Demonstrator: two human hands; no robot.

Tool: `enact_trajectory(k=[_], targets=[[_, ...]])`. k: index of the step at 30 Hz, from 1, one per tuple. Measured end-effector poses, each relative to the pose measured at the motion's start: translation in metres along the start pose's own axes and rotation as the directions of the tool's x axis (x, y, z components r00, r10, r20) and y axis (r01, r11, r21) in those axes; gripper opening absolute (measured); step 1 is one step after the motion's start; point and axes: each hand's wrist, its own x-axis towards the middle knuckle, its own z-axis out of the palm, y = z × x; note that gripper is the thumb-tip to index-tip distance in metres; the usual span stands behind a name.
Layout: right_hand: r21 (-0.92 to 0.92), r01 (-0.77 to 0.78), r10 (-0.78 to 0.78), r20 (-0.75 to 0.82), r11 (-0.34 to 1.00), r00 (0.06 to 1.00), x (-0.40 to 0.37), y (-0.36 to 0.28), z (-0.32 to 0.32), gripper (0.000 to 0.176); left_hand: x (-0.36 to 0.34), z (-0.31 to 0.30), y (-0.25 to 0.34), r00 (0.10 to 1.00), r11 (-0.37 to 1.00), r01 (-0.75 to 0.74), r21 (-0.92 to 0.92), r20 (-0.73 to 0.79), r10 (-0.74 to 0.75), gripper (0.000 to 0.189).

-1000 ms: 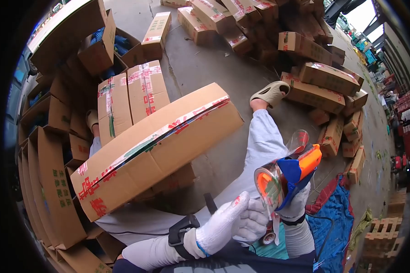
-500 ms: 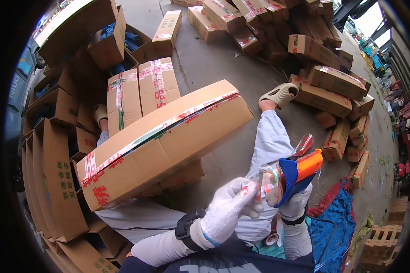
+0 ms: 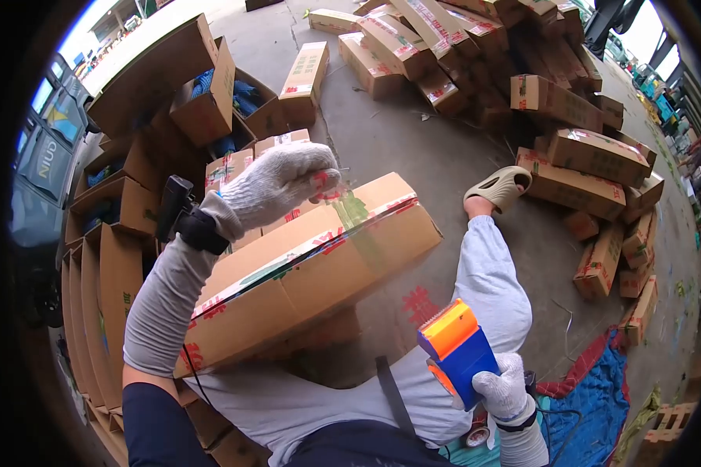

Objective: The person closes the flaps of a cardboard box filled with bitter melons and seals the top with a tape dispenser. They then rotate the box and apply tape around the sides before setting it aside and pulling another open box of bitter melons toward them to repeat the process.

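A long cardboard box lies tilted across in front of my legs, with printed tape along its top seam. My left hand, in a white knit glove, is raised above its far side, fingers closed on the end of a strip of clear packing tape with red and green print. That strip runs across the box and down towards the tape dispenser, which is blue and orange. My gloved right hand grips the dispenser near my right thigh, to the right of the box.
Open cartons with blue contents stand at the left. Closed boxes lie piled at the right and far side. My sandalled foot rests on the concrete floor. Tape rolls and a blue tarp lie at lower right.
My left hand has moved from beside the dispenser up and left over the box, drawing out tape. The dispenser has turned and dropped lower in my right hand.
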Motion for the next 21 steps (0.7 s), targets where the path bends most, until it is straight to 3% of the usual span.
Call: enact_trajectory(k=[2,3,6,8,9,10,14,18,20,21], targets=[[-0.221,0.048,-0.052,-0.009,0.974,0.999,0.021,0.001,0.005,0.036,0.014,0.005,-0.029,0.996,0.995,-0.080,0.065,-0.022,0.082,0.017],[-0.229,0.080,-0.097,-0.065,0.970,0.993,0.033,-0.002,0.014,0.034,0.025,0.010,-0.034,0.996,0.989,0.081,-0.122,-0.029,-0.085,0.018],[-0.292,0.181,-0.208,-0.067,0.939,0.976,0.075,-0.010,0.018,0.035,0.059,0.013,-0.064,0.936,0.936,0.352,-0.006,-0.026,-0.352,0.026],[-0.208,0.084,-0.098,-0.062,0.975,0.993,0.088,-0.035,0.028,0.035,0.066,0.022,-0.123,0.931,0.931,0.364,0.005,0.013,-0.365,0.027],[-0.155,0.063,-0.072,-0.052,0.986,0.996,0.096,-0.042,0.031,0.035,0.067,0.026,-0.137,0.925,0.922,0.375,0.096,0.016,-0.378,0.026],[-0.102,0.039,-0.043,-0.042,0.994,0.998,0.103,-0.046,0.034,0.034,0.066,0.032,-0.137,0.913,0.911,0.405,0.072,0.014,-0.407,0.026],[-0.170,-0.012,0.010,-0.013,0.985,1.000,0.129,-0.055,0.039,0.035,0.065,0.051,-0.171,0.882,0.882,0.470,0.023,-0.056,-0.469,0.028],[-0.107,-0.057,0.054,-0.026,0.993,0.998,0.135,-0.051,0.032,0.035,0.040,0.114,-0.182,0.818,0.858,0.489,0.158,0.259,-0.513,0.040],[-0.101,-0.002,-0.001,-0.025,0.995,1.000,0.135,-0.037,0.027,0.035,0.039,0.126,-0.191,0.752,0.874,0.487,-0.001,0.509,-0.418,0.045],[-0.088,0.017,-0.019,-0.027,0.996,0.999,0.135,-0.026,0.023,0.036,0.043,0.116,-0.171,0.709,0.822,0.566,-0.066,0.547,-0.444,0.043]])
